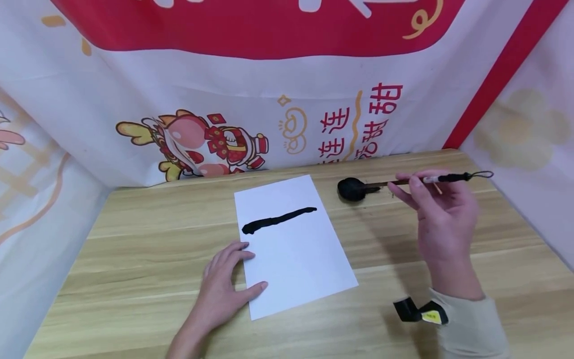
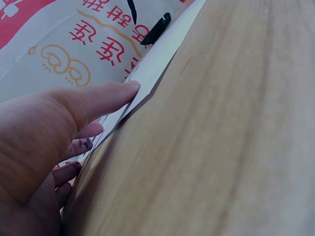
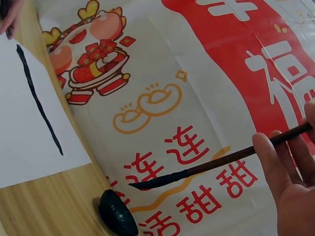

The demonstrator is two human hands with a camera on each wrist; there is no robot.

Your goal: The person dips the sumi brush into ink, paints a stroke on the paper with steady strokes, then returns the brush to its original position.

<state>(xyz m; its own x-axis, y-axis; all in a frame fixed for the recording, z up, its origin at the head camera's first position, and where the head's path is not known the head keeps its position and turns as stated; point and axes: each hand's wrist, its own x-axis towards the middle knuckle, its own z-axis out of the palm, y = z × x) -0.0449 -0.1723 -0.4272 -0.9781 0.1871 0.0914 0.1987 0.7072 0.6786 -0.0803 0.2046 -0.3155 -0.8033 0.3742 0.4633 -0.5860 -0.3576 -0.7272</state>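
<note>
A calligraphy brush point(image 1: 394, 183) with a dark handle and a hanging loop is pinched between the thumb and fingers of my right hand point(image 1: 446, 219). Its ink-black tip point(image 3: 152, 183) hovers close to a small black ink dish point(image 1: 351, 190), overlapping it in the head view. On the table lies a white sheet of paper point(image 1: 300, 264), slightly turned, bearing one long black brush stroke point(image 1: 280, 218). My left hand point(image 1: 224, 281) rests at the sheet's left edge, thumb and fingertips spread on it. Dark smudges mark some left fingertips point(image 2: 86, 144).
The wood-grain table point(image 1: 143, 239) meets a printed cloth backdrop point(image 1: 251, 80) with red lettering and a cartoon figure point(image 1: 193, 142). Pale cloth walls stand at both sides. A black strap piece with a yellow label point(image 1: 431, 316) sits at the right sleeve.
</note>
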